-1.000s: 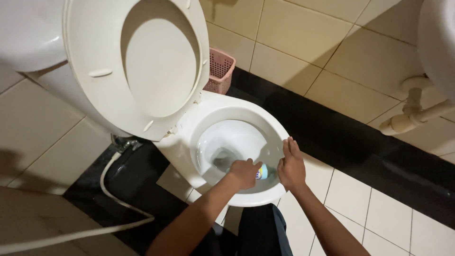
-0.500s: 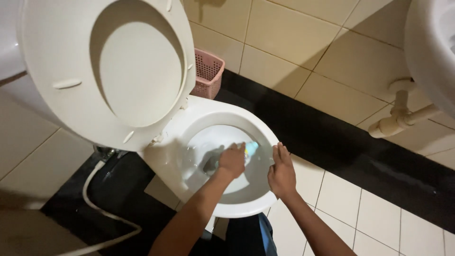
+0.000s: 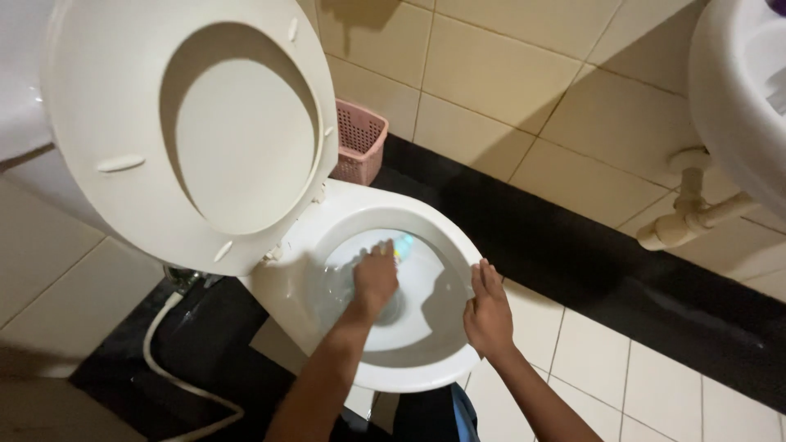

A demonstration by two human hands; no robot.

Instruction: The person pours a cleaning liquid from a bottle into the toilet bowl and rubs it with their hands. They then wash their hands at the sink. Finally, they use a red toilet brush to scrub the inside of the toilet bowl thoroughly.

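- Inside the white toilet bowl (image 3: 426, 344), the left hand (image 3: 375, 278) is seen closed round a small sponge (image 3: 403, 245), pale blue-green w/ a yellow edge; only the sponge's tip is shown past the knuckles.
- The sponge is pressed against the bowl's inner wall, near the back, just above the water.
- The right hand (image 3: 490, 313) is laid open & flat on the bowl's rim at the front-right side; fingers are spread, nothing is gripped.
- The 2 hands are kept apart, w/ part of the bowl's inner slope between them.
- The seat & lid (image 3: 192, 131) are raised together, tilted toward the camera at upper left.
- A pink perforated basket (image 3: 360, 147) is set on the floor behind the bowl, against the beige tiled wall.
- A white hose (image 3: 176, 381) is trailed over the black floor strip left of the bowl.
- A white sink (image 3: 741, 90) is partly shown at upper right, w/ a pale drain pipe (image 3: 692, 219) beneath it, run toward the wall.
- Dark-clad knees are just visible at the bottom edge, between the forearms.
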